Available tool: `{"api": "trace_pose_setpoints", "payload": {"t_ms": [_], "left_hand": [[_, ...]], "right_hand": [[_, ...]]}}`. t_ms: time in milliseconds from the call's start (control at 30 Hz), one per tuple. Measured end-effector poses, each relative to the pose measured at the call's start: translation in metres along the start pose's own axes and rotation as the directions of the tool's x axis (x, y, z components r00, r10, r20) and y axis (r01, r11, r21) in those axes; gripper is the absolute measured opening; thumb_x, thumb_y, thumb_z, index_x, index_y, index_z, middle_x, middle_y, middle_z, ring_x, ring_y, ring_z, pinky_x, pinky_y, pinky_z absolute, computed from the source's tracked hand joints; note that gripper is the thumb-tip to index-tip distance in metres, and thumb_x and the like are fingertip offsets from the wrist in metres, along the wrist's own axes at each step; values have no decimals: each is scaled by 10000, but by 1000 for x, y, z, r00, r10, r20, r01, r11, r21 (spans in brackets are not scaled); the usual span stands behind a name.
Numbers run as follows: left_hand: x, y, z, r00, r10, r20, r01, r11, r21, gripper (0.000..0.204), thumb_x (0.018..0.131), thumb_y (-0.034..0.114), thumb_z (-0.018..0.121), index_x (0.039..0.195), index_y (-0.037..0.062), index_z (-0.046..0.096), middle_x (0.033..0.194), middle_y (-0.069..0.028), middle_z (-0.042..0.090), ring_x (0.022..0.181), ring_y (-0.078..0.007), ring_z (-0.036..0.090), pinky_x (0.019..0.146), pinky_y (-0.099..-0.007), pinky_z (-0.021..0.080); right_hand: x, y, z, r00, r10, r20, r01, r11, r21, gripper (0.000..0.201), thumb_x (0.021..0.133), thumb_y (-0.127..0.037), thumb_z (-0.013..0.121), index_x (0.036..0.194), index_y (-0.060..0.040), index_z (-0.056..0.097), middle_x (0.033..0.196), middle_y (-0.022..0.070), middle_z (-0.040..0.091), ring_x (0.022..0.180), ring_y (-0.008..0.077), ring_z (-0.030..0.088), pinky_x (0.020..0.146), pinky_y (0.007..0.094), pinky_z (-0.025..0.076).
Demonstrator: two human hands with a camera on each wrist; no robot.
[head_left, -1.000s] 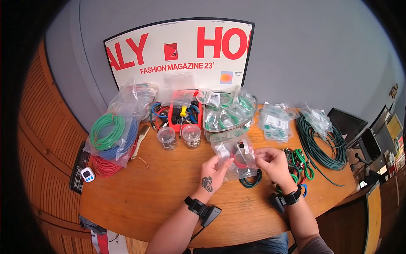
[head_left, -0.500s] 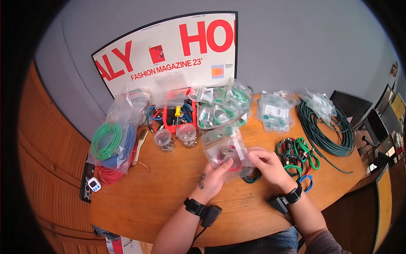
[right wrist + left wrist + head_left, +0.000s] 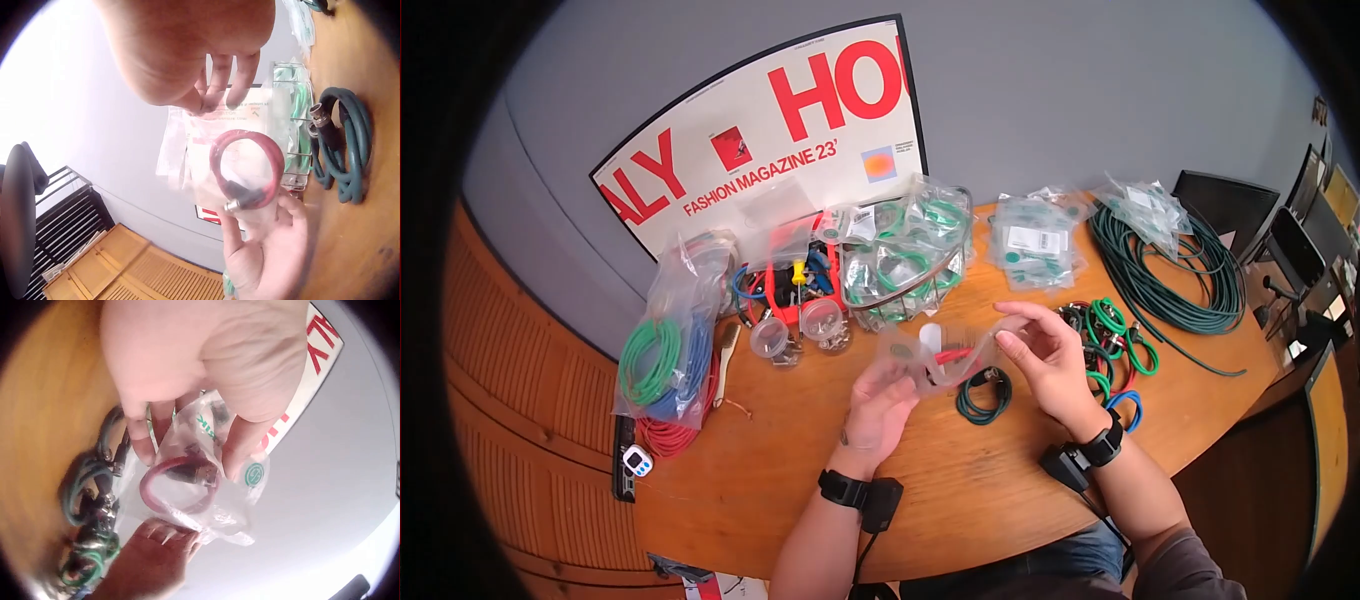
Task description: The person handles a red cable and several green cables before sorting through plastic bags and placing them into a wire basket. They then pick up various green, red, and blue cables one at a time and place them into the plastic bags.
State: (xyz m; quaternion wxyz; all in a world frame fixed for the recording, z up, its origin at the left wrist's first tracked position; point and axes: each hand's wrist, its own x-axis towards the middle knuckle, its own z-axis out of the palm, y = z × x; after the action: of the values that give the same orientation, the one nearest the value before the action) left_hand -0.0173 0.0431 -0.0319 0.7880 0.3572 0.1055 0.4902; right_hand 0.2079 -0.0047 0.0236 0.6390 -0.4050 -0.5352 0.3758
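Observation:
Between my hands is a clear plastic bag (image 3: 892, 347) with a coiled red cable (image 3: 275, 159) inside it; metal connectors show at the cable's ends. My left hand (image 3: 878, 410) grips the bag's near left side, thumb on one face and fingers on the other in the left wrist view. At the opposite edge, my right hand (image 3: 1052, 368) pinches the plastic between thumb and fingers. The bag is held up over the table and tilted, with green print (image 3: 254, 475) on it. Just below lies a coiled dark green cable (image 3: 974, 411) with metal connectors.
A wire basket (image 3: 920, 290) of bagged green cables stands behind, beside a red bin (image 3: 772, 290) and two small clear tubs (image 3: 768, 340). Loose short cables (image 3: 1108, 318) lie at right near a large dark green coil (image 3: 1220, 290). Bagged cable coils (image 3: 650, 360) sit at left.
The bag has tipped from facing the head camera to a flatter, more edge-on angle, exposing the dark green coil beneath. My right hand's fingers have risen along its edge. The head view has shifted.

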Motion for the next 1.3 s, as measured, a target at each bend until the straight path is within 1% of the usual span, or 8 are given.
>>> {"api": "trace_pose_setpoints", "payload": {"t_ms": [200, 433, 500, 700, 800, 967, 1167, 1300], "left_hand": [[-1, -4, -10, 948, 163, -272, -86, 958, 275, 165, 930, 52, 633, 1077, -23, 625, 1020, -82, 688, 976, -175, 646, 889, -341, 522], [1, 5, 8, 965, 121, -231, -43, 947, 317, 284, 914, 0, 614, 1185, 13, 528, 1145, -106, 638, 1047, -186, 624, 881, -338, 529], [0, 7, 9, 996, 62, -65, -21, 866, 500, 428, 879, -14, 579, 1291, 17, 469, 1222, -125, 588, 1080, -226, 606, 890, -390, 527], [1, 17, 21, 997, -51, -50, 71, 749, 659, 783, 740, -40, 777, 1412, 17, 379, 1192, -131, 598, 1079, -210, 604, 905, -341, 507], [1, 21, 43, 990, 130, 47, -120, 639, 759, 753, 761, -24, 790, 1408, 0, 405, 1160, -105, 629, 1053, -165, 610, 893, -293, 500], [-3, 33, 76, 995, -72, -63, 75, 172, 982, 306, 789, 101, 803, 1064, 13, 703, 963, -71, 701, 842, -114, 638, 726, -253, 516], [60, 84, 87, 968, 238, 80, -77, -24, 997, 211, 810, 170, 772, 945, 13, 729, 811, -63, 698, 715, -104, 630, 643, -267, 501], [171, 108, 74, 932, 330, -150, 153, 16, 988, 249, 823, 194, 752, 963, -10, 725, 811, -124, 721, 688, -169, 670, 632, -298, 506]], "right_hand": [[5, 11, -6, 985, -21, -169, 28, 999, 39, 286, 921, -6, 633, 1196, -17, 556, 965, 12, 586, 890, 83, 575, 775, 230, 498], [-1, 23, 3, 983, -46, -177, 56, 997, 52, 266, 941, 16, 573, 1197, -37, 524, 973, 23, 556, 930, 95, 610, 748, 218, 520], [-5, 23, 4, 990, -72, -120, 62, 995, -78, 247, 940, 11, 573, 1181, -18, 534, 1036, 59, 586, 972, 138, 638, 761, 247, 540], [-15, 14, 13, 995, -102, 20, 102, 995, -1, 206, 925, 31, 559, 1123, -25, 575, 1040, 104, 604, 934, 188, 680, 715, 267, 555], [-18, 15, 16, 994, -88, 69, 85, 995, 43, 173, 919, 28, 571, 1083, -21, 601, 988, 96, 606, 886, 175, 687, 681, 266, 535], [-19, 12, 17, 996, -88, 25, 88, 996, 10, 203, 911, 30, 583, 1108, -20, 600, 1014, 108, 607, 898, 183, 670, 700, 266, 526], [-10, 2, 12, 929, -278, -242, 239, 954, -180, 264, 887, 59, 578, 1143, -6, 582, 1102, 136, 582, 927, 217, 624, 796, 301, 509], [-15, -2, 10, 945, -278, -172, 264, 959, -102, 301, 874, 96, 525, 1152, -7, 574, 1108, 146, 579, 927, 226, 621, 804, 305, 503]]}}
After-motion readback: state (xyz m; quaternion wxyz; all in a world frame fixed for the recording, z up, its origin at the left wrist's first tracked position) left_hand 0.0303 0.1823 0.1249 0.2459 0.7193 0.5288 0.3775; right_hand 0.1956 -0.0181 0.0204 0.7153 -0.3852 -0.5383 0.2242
